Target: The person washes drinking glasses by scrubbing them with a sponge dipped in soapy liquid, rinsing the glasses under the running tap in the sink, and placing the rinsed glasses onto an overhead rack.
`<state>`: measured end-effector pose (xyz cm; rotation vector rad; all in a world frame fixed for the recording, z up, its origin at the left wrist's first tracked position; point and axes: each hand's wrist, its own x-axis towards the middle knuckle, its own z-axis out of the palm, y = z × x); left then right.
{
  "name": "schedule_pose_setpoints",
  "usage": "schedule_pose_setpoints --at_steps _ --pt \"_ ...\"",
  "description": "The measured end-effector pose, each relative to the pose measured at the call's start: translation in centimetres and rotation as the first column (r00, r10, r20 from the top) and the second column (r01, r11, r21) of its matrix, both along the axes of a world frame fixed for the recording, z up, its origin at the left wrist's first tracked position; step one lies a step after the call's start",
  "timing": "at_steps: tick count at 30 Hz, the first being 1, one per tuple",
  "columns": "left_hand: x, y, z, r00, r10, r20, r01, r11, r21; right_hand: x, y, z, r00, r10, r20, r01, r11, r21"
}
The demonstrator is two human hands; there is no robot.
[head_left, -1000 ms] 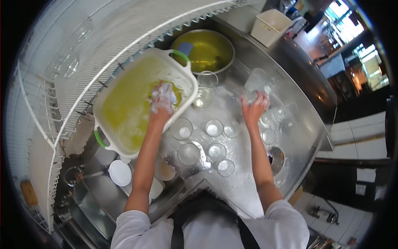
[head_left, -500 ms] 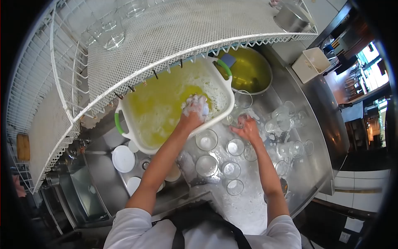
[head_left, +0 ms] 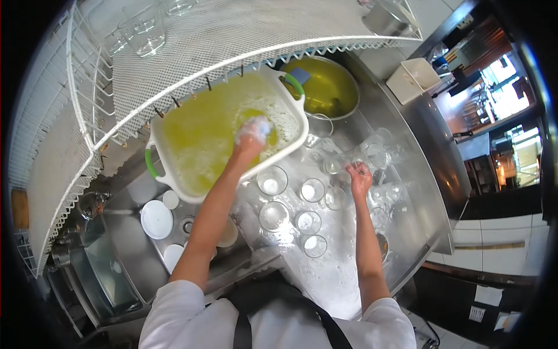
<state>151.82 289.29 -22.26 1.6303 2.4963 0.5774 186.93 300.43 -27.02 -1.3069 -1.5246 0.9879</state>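
Observation:
My left hand (head_left: 250,145) is closed on a foamy white wad (head_left: 257,127), held over the yellow-green soapy water in a white tub (head_left: 299,136) with green handles. Suds and blur hide the wad's exact kind. To the right of the tub, my right hand (head_left: 360,176) has its fingers closed on a clear drinking glass (head_left: 335,165), tilted on its side just above the steel counter. Several wet glasses stand on the sudsy counter between my forearms, among them a wide glass (head_left: 274,216). More clear glasses (head_left: 378,156) cluster beyond my right hand.
A white wire rack (head_left: 192,58) overhangs the tub, with glasses and a metal pot (head_left: 386,18) on it. Behind the tub sits a round metal basin (head_left: 334,87) of yellow-green water holding a blue sponge (head_left: 300,75). White dishes (head_left: 157,220) lie in the left sink.
My right hand has gone from spread fingers near the glasses to gripping one. The left hand stays over the tub with the foamy wad, now blurred. The whole view has shifted slightly.

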Motion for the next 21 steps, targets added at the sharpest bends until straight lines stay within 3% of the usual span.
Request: schedule_pose_setpoints --at_steps 1,2,3,4,6,8,9,10,11,13,14,16,18,19,20,21 --pt "0.3 -0.1 -0.1 0.952 0.048 0.303 -0.122 0.965 0.233 0.8 -0.3 -0.1 1.0 -0.016 0.002 0.016 1.0 -0.001" --pt "0.7 0.1 0.6 0.816 0.007 0.578 -0.291 0.869 0.4 0.7 -1.5 1.3 0.999 -0.034 0.027 0.029 0.985 0.169" --pt "1.9 -0.6 1.6 0.837 -0.042 0.546 -0.315 0.779 0.543 0.4 -2.5 3.2 0.997 -0.06 0.05 0.04 0.939 0.341" --pt "3.9 -1.1 3.1 0.835 -0.071 0.545 -0.29 0.785 0.547 0.3 -3.5 5.2 0.995 -0.092 0.049 0.069 0.936 0.345" --pt "9.7 -2.6 5.5 0.71 -0.234 0.664 -0.405 0.635 0.657 0.1 -6.5 9.0 0.997 -0.072 0.022 0.054 0.883 0.467" --pt "15.6 -3.8 5.3 0.345 -0.398 0.85 -0.462 0.716 0.523 -0.3 -9.6 12.1 0.997 -0.059 -0.042 0.072 0.878 0.474" --pt "18.6 -4.2 5.9 0.111 -0.376 0.92 -0.516 0.769 0.377 -0.3 -11.0 13.5 0.994 -0.023 -0.109 0.072 0.875 0.479" --pt "20.7 -4.6 6.5 -0.13 -0.335 0.933 -0.533 0.817 0.219 -0.1 -12.4 15.0 0.994 -0.027 -0.107 0.075 0.874 0.48" --pt "21.2 -5.1 7.0 -0.133 -0.335 0.933 -0.529 0.82 0.219 0.2 -13.7 16.4 0.999 0.047 0.003 -0.039 0.804 0.593" --pt "22.0 -5.7 8.1 -0.59 -0.24 0.771 -0.335 0.942 0.036 1.6 -15.7 17.1 0.981 0.098 0.17 -0.191 0.675 0.712" --pt "22.7 -5.7 7.2 -0.588 -0.238 0.773 -0.325 0.945 0.043 2.3 -16.6 17.2 0.982 0.088 0.165 -0.181 0.673 0.717" --pt "24.7 -6.2 4.6 -0.337 -0.223 0.915 -0.328 0.939 0.108 3.8 -18.5 17.2 0.981 0.136 0.14 -0.195 0.719 0.667" --pt "26.7 -8.0 4.9 -0.297 -0.168 0.94 -0.267 0.96 0.087 4.5 -20.3 15.9 0.984 0.152 0.098 -0.179 0.747 0.64" --pt "27.6 -9.0 5.1 -0.259 -0.119 0.959 -0.216 0.974 0.063 4.3 -21.2 14.8 0.963 0.088 -0.253 0.068 0.833 0.549" --pt "28.4 -10.0 4.7 -0.251 -0.119 0.961 -0.216 0.974 0.065 4.3 -21.9 13.6 0.825 -0.017 -0.565 0.272 0.888 0.371" --pt "29.4 -11.2 4.2 0.096 -0.149 0.984 -0.056 0.986 0.155 5.1 -22.6 12.8 0.753 -0.077 -0.653 0.303 0.922 0.241"
